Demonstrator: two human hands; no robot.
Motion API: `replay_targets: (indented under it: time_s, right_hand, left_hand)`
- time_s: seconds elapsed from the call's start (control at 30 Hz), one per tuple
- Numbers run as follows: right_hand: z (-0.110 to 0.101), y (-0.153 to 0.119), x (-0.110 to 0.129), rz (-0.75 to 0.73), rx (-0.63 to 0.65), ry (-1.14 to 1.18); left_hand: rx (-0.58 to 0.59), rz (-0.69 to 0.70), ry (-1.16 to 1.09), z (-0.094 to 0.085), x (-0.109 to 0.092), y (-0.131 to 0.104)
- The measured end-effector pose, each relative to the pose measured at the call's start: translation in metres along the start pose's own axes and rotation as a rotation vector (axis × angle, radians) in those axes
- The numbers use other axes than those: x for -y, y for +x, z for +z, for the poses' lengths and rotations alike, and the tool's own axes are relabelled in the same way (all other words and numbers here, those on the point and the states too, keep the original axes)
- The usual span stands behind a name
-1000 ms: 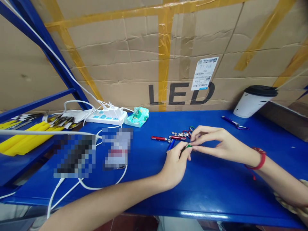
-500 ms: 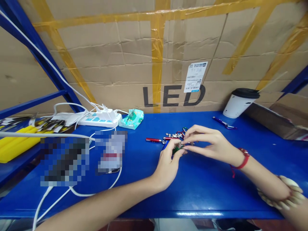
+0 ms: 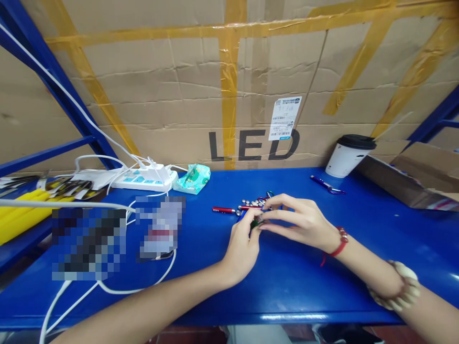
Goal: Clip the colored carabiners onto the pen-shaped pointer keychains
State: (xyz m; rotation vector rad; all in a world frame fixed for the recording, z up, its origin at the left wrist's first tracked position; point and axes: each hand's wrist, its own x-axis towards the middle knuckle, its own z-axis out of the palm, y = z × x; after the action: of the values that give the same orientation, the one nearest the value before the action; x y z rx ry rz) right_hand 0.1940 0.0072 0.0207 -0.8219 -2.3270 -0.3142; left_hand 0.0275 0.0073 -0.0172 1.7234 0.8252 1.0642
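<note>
Near the middle of the blue table, my left hand point(image 3: 242, 246) pinches a small green object point(image 3: 255, 222) between thumb and fingers. My right hand point(image 3: 299, 222) meets it from the right, its fingertips closed at the end of that object, on a small silvery part. Just behind the hands lie a red pen-like tube point(image 3: 223, 210), a second red one point(image 3: 249, 208) and several small silver button cells point(image 3: 245, 202). Coloured carabiner clips point(image 3: 269, 195) sit partly hidden behind my right fingers. Something blue shows beside my left fingertips.
A white power strip point(image 3: 143, 179) with cables and a green packet point(image 3: 193, 179) stand at the back left, a blurred phone-like item point(image 3: 163, 229) nearer. Back right: blue pen with clip point(image 3: 327, 185), lidded cup point(image 3: 349, 156), open carton point(image 3: 390, 186). Yellow items point(image 3: 25, 215) lie far left.
The view has shifted slightly, so most things appear a little further left. Both hands remain together at the green object, my right fingers slightly changed in pose.
</note>
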Motion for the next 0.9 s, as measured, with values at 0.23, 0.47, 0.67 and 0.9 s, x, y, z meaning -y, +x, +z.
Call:
replay_targets:
  time_s: [0.23,0.47,0.67,0.9]
  right_hand:
    - [0.000,0.001,0.002,0.037,-0.022,0.066]
    - [0.001,-0.003,-0.023,0.306,-0.024,-0.088]
    - [0.022,-0.012,-0.032,0.272,0.279,-0.109]
    - [0.030,-0.016,-0.040,0.236,0.294,-0.081]
  left_hand:
    - [0.015,-0.072,-0.032,0.002,0.001,0.002]
    - [0.009,-0.191,-0.121,0.002,0.000,0.003]
    - [0.054,-0.201,-0.148,0.002,-0.003,0.001]
    - [0.081,-0.207,-0.128,0.001,-0.009,-0.001]
